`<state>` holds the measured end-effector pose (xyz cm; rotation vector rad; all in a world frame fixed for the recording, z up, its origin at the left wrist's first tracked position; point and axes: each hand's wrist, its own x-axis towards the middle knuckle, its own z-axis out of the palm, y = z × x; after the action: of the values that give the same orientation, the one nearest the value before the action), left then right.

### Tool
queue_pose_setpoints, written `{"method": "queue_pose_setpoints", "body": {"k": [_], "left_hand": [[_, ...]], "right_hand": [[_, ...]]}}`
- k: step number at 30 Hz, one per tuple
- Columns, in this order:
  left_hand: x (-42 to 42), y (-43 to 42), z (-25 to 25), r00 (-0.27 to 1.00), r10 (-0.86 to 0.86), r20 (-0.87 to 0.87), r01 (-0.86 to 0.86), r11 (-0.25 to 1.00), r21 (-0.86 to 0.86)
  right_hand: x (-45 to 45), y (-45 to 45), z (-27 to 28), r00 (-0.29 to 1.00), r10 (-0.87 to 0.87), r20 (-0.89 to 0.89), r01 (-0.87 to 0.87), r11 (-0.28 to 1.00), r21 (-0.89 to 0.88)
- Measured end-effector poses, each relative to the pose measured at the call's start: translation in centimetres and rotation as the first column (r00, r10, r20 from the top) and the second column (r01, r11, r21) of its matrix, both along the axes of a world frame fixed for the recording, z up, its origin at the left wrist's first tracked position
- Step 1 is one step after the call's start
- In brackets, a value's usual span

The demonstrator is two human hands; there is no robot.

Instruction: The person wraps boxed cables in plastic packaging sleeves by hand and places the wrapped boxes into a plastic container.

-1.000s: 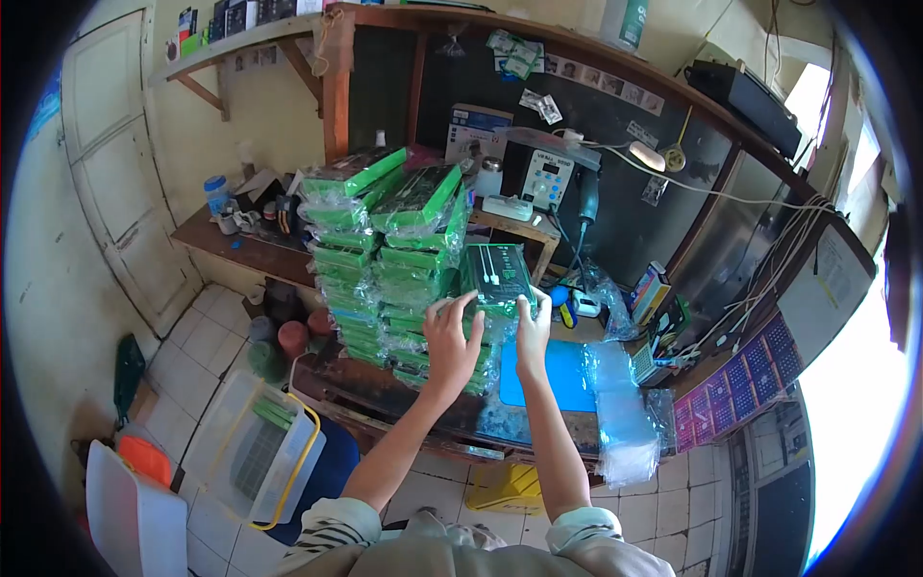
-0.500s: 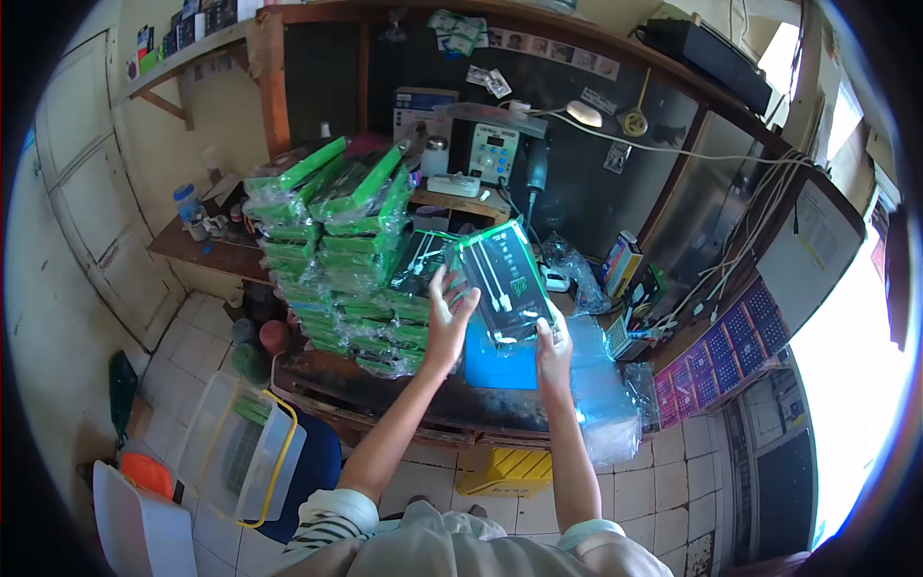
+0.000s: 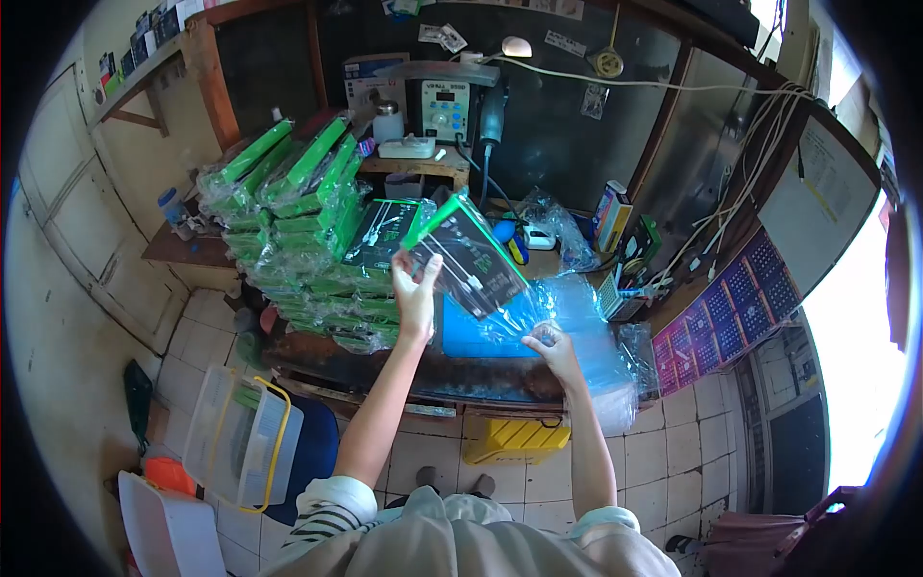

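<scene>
A black box with green edges and a white cable picture (image 3: 473,264) is tilted above the bench inside a clear plastic bag (image 3: 516,315). My left hand (image 3: 415,296) grips the box's left side, thumb on its face. At the lower right, the fingers of my right hand (image 3: 552,348) pinch the loose end of the bag. A similar black box (image 3: 383,231) lies to the left, against a tall stack of plastic-wrapped green boxes (image 3: 293,236). Under my hands is a blue mat (image 3: 466,338), with a pile of clear plastic bags (image 3: 598,385) to its right.
At the back stands a soldering station (image 3: 445,108) beside a bottle (image 3: 387,123). A pen holder (image 3: 615,293) is at the right. Below the bench are a yellow crate (image 3: 514,442) and a clear plastic bin (image 3: 236,433). Cables (image 3: 750,163) hang along the right wall.
My right hand has moved off the box's corner, down to the bag's end, which now stretches out past the box. The box tilts more, and the camera view has shifted.
</scene>
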<state>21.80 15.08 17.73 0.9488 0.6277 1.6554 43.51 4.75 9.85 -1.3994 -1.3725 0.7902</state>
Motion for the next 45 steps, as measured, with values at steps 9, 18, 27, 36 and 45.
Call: {"method": "queue_pose_setpoints", "body": {"k": [9,18,27,36,45], "left_hand": [[-0.8,-1.3,1.1,0.986,0.159,0.054,-0.155,0.985,-0.070],[0.9,-1.8,-2.6,0.908,0.355,-0.224,-0.315,0.929,0.193],[3.3,-2.4,-5.8,0.950,0.272,-0.155,-0.287,0.955,-0.080],[4.7,0.6,-7.8,0.961,0.237,-0.140,-0.234,0.972,0.032],[4.8,0.5,-6.3,0.998,0.011,-0.058,-0.033,0.924,-0.382]], "right_hand": [[3.0,1.4,-3.1,0.778,-0.073,-0.624,0.128,0.991,0.044],[1.6,1.4,-3.4,0.164,-0.089,-0.983,0.177,0.982,-0.059],[2.3,1.2,-6.4,0.372,-0.198,-0.907,0.035,0.979,-0.200],[1.5,0.2,-4.2,0.515,-0.128,-0.847,-0.044,0.983,-0.176],[0.6,1.0,-4.0,0.662,-0.141,-0.736,0.081,0.990,-0.116]]}}
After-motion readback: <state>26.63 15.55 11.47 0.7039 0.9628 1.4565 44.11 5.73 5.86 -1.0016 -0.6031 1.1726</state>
